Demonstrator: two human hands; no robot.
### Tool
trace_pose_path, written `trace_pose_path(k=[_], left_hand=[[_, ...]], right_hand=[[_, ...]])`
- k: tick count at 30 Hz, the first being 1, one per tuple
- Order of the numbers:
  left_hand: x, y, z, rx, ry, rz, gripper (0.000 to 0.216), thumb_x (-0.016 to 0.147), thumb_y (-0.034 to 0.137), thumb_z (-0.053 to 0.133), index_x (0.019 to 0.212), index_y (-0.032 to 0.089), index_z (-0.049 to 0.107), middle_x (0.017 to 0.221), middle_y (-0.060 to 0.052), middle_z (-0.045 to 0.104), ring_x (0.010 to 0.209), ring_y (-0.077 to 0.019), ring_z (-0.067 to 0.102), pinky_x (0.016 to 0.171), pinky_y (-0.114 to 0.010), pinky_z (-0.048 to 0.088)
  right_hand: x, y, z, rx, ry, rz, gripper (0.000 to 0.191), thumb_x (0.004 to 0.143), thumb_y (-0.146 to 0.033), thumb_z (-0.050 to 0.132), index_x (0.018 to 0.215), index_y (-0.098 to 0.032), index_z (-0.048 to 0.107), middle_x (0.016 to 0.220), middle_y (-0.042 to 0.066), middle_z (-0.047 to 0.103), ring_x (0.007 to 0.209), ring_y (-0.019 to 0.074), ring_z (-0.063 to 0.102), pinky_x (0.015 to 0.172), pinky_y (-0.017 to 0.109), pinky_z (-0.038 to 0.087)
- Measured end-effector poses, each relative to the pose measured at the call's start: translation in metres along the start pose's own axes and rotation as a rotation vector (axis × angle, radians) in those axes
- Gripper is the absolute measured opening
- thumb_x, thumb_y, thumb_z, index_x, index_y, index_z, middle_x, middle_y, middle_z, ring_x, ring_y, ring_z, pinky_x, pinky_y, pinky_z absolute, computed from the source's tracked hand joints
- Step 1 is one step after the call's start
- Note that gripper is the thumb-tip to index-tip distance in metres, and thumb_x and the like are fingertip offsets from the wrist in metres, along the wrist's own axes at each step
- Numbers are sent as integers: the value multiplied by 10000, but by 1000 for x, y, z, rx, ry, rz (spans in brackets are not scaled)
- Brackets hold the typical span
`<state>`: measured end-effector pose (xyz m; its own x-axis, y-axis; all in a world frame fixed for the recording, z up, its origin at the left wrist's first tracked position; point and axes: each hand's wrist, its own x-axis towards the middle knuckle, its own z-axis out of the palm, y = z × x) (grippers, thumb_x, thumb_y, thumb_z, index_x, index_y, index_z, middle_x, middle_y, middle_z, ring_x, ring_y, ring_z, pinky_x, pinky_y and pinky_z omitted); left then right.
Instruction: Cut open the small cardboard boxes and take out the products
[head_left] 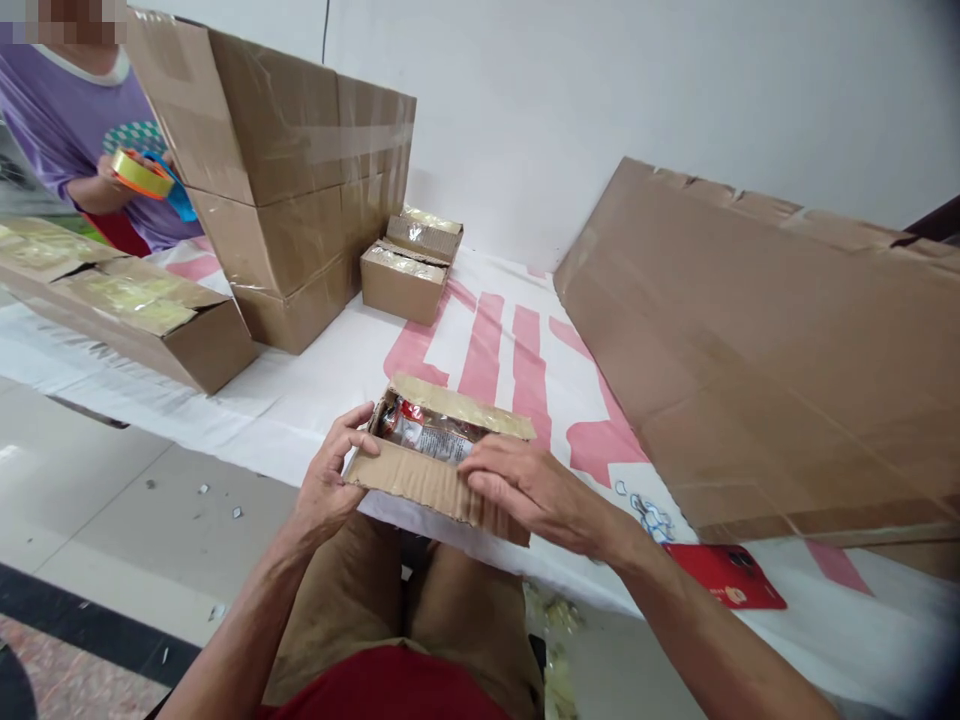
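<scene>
Left hand (330, 478), forearm angled up, has its grip clamped on the left end of the small box (420, 475) at the bench (300, 400) near edge. Right hand (534, 492) lies flat, grip released, fingers pressing the box's near flap.

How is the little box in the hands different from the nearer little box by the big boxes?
The held box is open, a packet showing inside; the far box is shut and taped over. The held box has the left hand and right hand on it; the far box sits untouched by the big boxes. Both are small brown cardboard.
</scene>
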<state>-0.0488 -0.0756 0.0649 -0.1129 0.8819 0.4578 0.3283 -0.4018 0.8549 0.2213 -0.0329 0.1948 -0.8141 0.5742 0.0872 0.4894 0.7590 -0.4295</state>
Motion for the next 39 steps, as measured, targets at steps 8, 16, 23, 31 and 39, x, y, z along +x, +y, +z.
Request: trace_pose_path(k=[8, 16, 23, 31, 39], left_hand=[[-4, -9, 5, -64, -4, 56, 80, 879, 263, 696, 896, 221, 630, 1528, -156, 534, 1435, -315, 526, 1101, -469, 503], [-1, -42, 28, -165, 0, -166, 1208, 664, 663, 849, 1615, 200, 264, 1631, -251, 387, 1492, -413, 439, 1178, -558, 435], [1, -53, 45, -137, 102, -136, 868, 792, 570, 744, 1530, 218, 455, 1504, -186, 581, 1379, -375, 575, 1143, -574, 486], [16, -43, 32, -33, 135, -70, 813, 785, 509, 780, 1471, 173, 500, 1476, -192, 584, 1384, -341, 561, 1158, -494, 464], [10, -46, 47, -68, 103, -283, 499, 795, 505, 750, 1159, 189, 618, 1086, -83, 716, 1035, -265, 683, 909, -418, 567]], right_hand=[[28, 36, 18, -472, 61, 133, 338, 911, -201, 702, 1247, -174, 686, 1330, 152, 689, 1224, 320, 634, 1001, 501, 553], [38, 43, 28, -417, 104, 80, 134, 952, -99, 587, 908, -195, 670, 1009, 71, 743, 944, 231, 681, 835, 364, 535], [27, 42, 40, -158, 528, -54, 181, 1007, -173, 487, 916, -233, 632, 929, 80, 741, 904, 235, 708, 807, 399, 565], [22, 35, 41, -54, 868, -80, 117, 986, -162, 552, 945, -248, 620, 962, 65, 742, 890, 218, 717, 807, 393, 577], [23, 46, 21, 330, 1433, 175, 181, 925, -388, 682, 955, -218, 628, 958, 47, 682, 861, 205, 687, 759, 351, 575]])
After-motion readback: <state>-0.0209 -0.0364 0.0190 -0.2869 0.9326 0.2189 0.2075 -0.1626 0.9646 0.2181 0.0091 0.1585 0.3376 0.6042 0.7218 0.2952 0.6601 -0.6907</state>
